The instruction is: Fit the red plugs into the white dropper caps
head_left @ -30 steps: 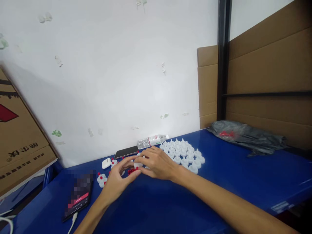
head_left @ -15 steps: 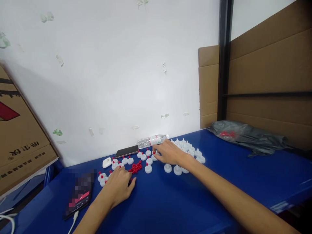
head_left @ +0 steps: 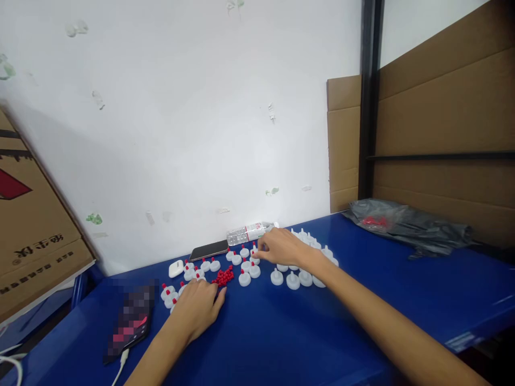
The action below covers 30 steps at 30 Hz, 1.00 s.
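Both my hands are over a blue table (head_left: 257, 327) among small white nozzle caps. My left hand (head_left: 199, 303) rests low beside a pile of small red tips (head_left: 223, 276), its thumb apart from the bent fingers and nothing visible held. My right hand (head_left: 284, 247) hovers between two groups of caps, fingers curved down and loosely apart; its fingertips are partly hidden. Left of it stand several white caps with red tips (head_left: 244, 278). Under and right of it are several plain white nozzle caps (head_left: 293, 281), some covered by the hand.
A water bottle (head_left: 249, 232) lies along the wall beside a dark phone (head_left: 209, 250) and a white earphone case (head_left: 176, 268). Another phone (head_left: 131, 321) with a cable lies front left. A grey plastic bag (head_left: 410, 228) is at the right, near cardboard (head_left: 446, 118).
My right hand has moved slightly right, away from the red-tipped caps, uncovering one of them. My left hand has shifted a little, its thumb nearer the red pile.
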{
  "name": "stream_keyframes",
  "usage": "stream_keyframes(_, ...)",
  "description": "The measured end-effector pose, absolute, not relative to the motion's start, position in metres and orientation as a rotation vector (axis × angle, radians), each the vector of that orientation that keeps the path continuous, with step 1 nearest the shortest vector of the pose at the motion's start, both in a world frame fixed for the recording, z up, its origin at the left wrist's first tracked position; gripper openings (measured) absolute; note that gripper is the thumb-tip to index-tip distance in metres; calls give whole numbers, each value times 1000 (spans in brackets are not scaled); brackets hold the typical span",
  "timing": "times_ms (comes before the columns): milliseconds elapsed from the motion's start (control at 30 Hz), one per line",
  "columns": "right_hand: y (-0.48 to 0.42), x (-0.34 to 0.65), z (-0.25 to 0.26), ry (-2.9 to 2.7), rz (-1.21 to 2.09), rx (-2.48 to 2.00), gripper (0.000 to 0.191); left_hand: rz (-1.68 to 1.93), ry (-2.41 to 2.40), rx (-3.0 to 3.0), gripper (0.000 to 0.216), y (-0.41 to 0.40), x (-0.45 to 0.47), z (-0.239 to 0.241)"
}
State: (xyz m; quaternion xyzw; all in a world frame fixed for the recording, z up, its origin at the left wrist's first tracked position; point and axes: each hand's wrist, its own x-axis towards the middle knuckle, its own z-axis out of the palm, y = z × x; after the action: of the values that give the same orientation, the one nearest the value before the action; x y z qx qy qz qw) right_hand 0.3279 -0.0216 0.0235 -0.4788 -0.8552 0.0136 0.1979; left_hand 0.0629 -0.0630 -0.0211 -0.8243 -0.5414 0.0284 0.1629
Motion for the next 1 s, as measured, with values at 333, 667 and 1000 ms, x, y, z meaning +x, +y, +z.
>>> stream_keyframes(333, -31, 334, 29, -2661, 446, -1699, 28, 56, -1521, -2359, 40, -60, 64, -20)
stream_keyframes(667, -27, 333, 26, -2513, 14, -1474, 29, -296, -1579, -2419, 32, -60, 63, -12)
stream_keyframes(1000, -40, 309, 18, -2370, -235, -1309, 34, -899, -1639, -2538, 32, -59, 66, -16)
